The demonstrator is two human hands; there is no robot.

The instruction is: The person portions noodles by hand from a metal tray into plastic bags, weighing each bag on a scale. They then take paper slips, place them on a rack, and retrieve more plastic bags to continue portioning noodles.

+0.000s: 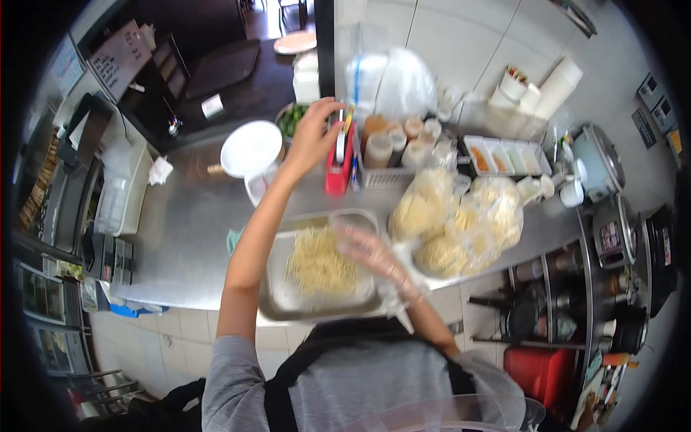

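Note:
My left hand (313, 133) reaches far across the steel counter (187, 230), with its fingertips at the top of a white utensil standing in a red holder (337, 178). Whether it grips the utensil is unclear. My right hand (371, 252) wears a clear plastic glove and hovers with spread fingers over the right side of a pile of pale noodles (317, 263). The noodles lie in a metal tray (273, 309) at the counter's near edge.
Clear bags of noodles (453, 223) are heaped right of the tray. A white round lid or bowl (250, 147) and a bowl of greens (291, 119) sit near my left hand. Sauce bottles (389, 144), a condiment tray (504, 155) and a rice cooker (597, 158) line the back right.

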